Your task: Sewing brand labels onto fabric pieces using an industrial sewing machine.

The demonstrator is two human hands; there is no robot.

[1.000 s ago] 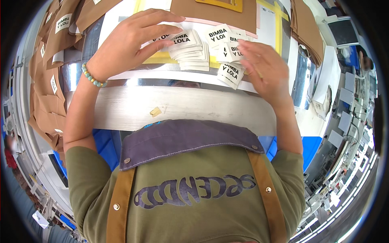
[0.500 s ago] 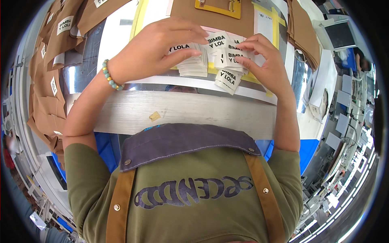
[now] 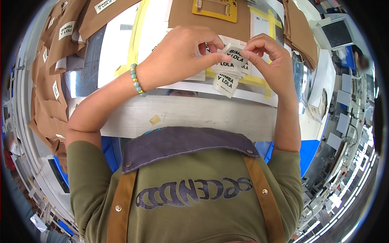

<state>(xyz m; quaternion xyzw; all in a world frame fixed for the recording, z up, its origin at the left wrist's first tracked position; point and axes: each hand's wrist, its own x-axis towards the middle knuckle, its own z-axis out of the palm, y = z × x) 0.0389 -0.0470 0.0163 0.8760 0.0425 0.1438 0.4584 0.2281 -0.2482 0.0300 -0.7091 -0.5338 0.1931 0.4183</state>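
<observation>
A small white label (image 3: 236,53) with black print is tilted up between my two hands. My right hand (image 3: 269,60) pinches its right edge between thumb and forefinger. My left hand (image 3: 186,54), with a beaded bracelet at the wrist, closes thumb and curled fingers at its left edge. Beneath lies a pile of similar labels, the lowest label (image 3: 226,84) sticking out toward me. Another stack of labels (image 3: 198,76) is mostly covered by my left hand.
A brown sheet (image 3: 206,22) bearing a yellow frame (image 3: 227,15) lies beyond my hands. Yellow tape (image 3: 137,34) crosses the white work surface. Brown pieces with labels (image 3: 48,103) are heaped at the left, and a brown stack (image 3: 300,38) stands at the right. A scrap (image 3: 154,120) lies nearer me.
My left hand has moved right, from over the left stack to the label at my right hand. That label is now raised and tilted.
</observation>
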